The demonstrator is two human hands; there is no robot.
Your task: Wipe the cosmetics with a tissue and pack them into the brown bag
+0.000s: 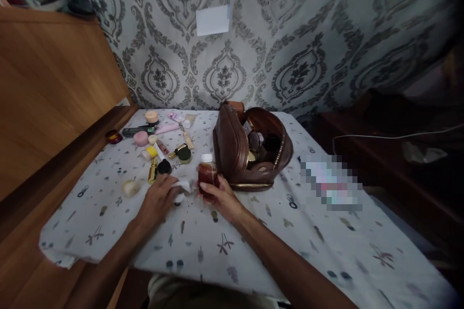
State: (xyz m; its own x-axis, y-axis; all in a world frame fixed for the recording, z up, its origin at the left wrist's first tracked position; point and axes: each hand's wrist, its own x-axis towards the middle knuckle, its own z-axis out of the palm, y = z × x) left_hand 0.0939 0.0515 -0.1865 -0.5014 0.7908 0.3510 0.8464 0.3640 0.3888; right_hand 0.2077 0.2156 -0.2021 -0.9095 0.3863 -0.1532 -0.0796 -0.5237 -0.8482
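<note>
Now the right hand [225, 199] grips a reddish bottle [208, 175] — left hand [158, 199] closed on white tissue [184, 184]

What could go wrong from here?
The bottle could slip from the right hand or bump the open bag beside it. The left hand is near the black jar and gold tube and may knock them. The dark red jar sits by the left edge of the table and might fall.

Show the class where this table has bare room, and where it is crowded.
Bare cloth lies between the right forearm and the pixelated patch, and left of the left forearm, nearer than the cream item. A narrower strip separates the brown bag from the pixelated patch. Around the pink jar, far left, it is crowded.
</note>
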